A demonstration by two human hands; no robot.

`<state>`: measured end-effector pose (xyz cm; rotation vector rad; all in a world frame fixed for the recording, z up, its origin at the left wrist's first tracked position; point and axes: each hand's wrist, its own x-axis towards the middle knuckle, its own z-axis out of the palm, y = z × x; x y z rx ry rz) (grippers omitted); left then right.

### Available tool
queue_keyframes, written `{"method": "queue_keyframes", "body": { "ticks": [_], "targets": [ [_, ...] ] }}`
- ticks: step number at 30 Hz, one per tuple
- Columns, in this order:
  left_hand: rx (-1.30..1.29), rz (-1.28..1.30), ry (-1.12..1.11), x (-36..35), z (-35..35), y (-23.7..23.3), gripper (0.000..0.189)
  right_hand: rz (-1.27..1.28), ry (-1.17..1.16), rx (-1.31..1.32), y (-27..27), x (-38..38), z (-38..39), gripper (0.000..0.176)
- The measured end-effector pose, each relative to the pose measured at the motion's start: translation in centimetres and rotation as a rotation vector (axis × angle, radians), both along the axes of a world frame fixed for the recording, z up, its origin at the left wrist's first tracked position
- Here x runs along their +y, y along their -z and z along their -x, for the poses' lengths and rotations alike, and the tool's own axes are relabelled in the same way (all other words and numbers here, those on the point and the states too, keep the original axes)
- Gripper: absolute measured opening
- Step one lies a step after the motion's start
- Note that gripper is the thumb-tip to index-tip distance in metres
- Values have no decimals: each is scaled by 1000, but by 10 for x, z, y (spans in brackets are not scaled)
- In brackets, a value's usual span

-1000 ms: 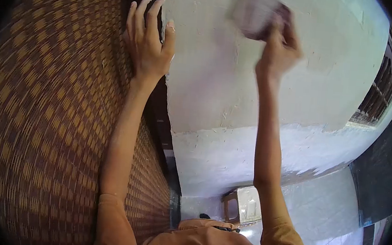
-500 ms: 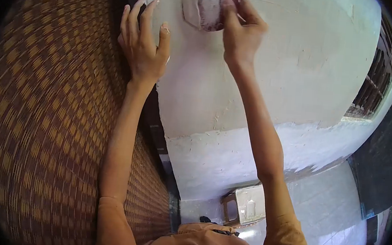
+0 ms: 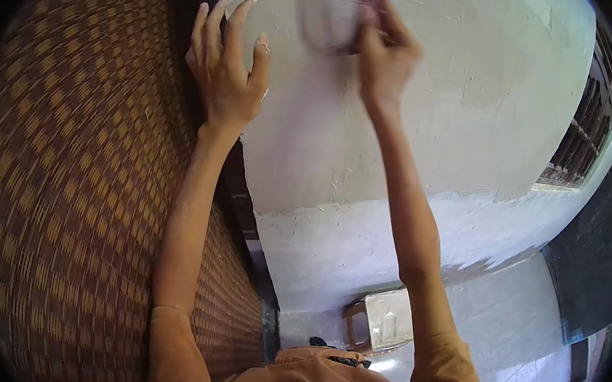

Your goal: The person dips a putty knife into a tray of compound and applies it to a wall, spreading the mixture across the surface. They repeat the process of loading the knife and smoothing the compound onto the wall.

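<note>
My right hand (image 3: 389,56) pinches the right edge of a putty spreader (image 3: 330,17), a flat dark-red plate mostly covered in whitish putty. Motion blurs the plate, which overlaps the upper part of the wall (image 3: 428,122). Fresh cream putty coats that wall down to a ragged line, with paler surface below. Fingers spread, my left hand (image 3: 225,75) lies along the wall's left edge beside a dark frame and holds nothing. White smears mark its fingertips and thumb.
A brown and yellow woven panel (image 3: 75,163) fills the left side. Low down, a small stool (image 3: 386,318) with a pale top stands on the shiny floor (image 3: 506,310). At right are a barred window opening (image 3: 586,124) and a dark board (image 3: 595,253).
My right hand has shifted slightly right and down with the putty spreader, which has turned a little and is now blurred. My left hand has stayed nearly in place.
</note>
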<state>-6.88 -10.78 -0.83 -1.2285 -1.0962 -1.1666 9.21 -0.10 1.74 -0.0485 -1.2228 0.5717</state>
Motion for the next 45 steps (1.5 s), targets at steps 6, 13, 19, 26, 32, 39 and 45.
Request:
{"method": "queue_keyframes", "body": {
  "ticks": [6,13,19,26,32,39,45],
  "targets": [
    [4,8,-76,-11,13,6,46,37,96,325,-1,-4,-63,30],
    [-20,16,-15,-2,-1,8,46,39,51,42,28,-14,-1,33],
    [0,23,-49,-8,5,12,46,92,109,344,21,-22,-40,32],
    [-18,37,-14,-4,-5,14,45,42,67,63,43,-10,-10,30],
    [-15,14,-24,-8,11,21,46,120,75,256,40,-19,-39,33],
    [-31,33,3,-5,-3,22,46,44,132,50,48,-6,-13,37],
    [13,66,-40,-17,5,26,46,60,2,234,25,-34,-37,31]
  ]
}}
